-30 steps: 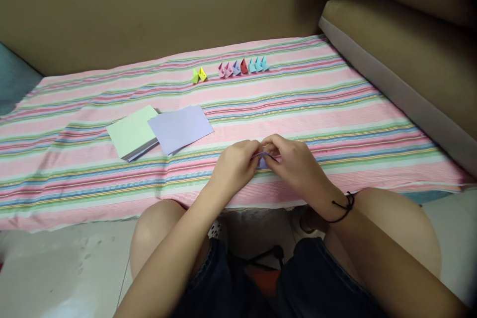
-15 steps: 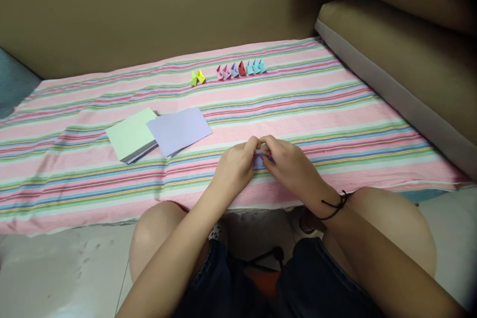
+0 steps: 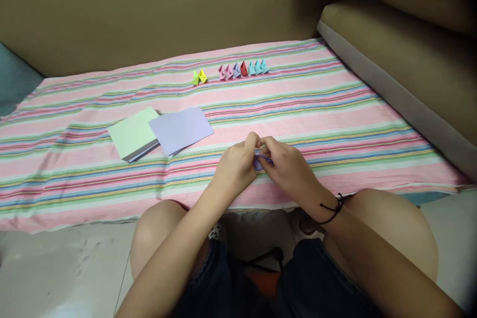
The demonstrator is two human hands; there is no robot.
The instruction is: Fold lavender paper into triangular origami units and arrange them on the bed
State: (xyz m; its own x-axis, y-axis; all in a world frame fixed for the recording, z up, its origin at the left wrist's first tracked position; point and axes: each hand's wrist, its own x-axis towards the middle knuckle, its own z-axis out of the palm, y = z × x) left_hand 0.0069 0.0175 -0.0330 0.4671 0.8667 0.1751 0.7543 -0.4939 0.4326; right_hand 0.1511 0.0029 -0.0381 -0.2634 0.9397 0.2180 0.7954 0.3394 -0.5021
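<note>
Purple paper (image 3: pixel 258 164) is pinched between the person's two hands, low over the near part of the striped cloth (image 3: pixel 335 124). The left hand (image 3: pixel 236 164) and right hand (image 3: pixel 286 159) both have their fingers closed narrowly on it (knuckles hide most of it, so its exact shape cannot be told). A black cord bracelet (image 3: pixel 331 211) circles the right wrist.

Farther out to the left lie flat purple sheets (image 3: pixel 181 130), one corner seeming to overlap a thick stack of paper (image 3: pixel 133 133) with pale green on top.

Beyond these, nine small folded pieces look finished: two yellowish ones (image 3: pixel 202 76), then, after a gap, two pink, one purple, one red (image 3: pixel 243 68) and three blue. The piece in hand appears only partly folded; the sheets and stack look unfolded. No brand, label or writing can be read.
</note>
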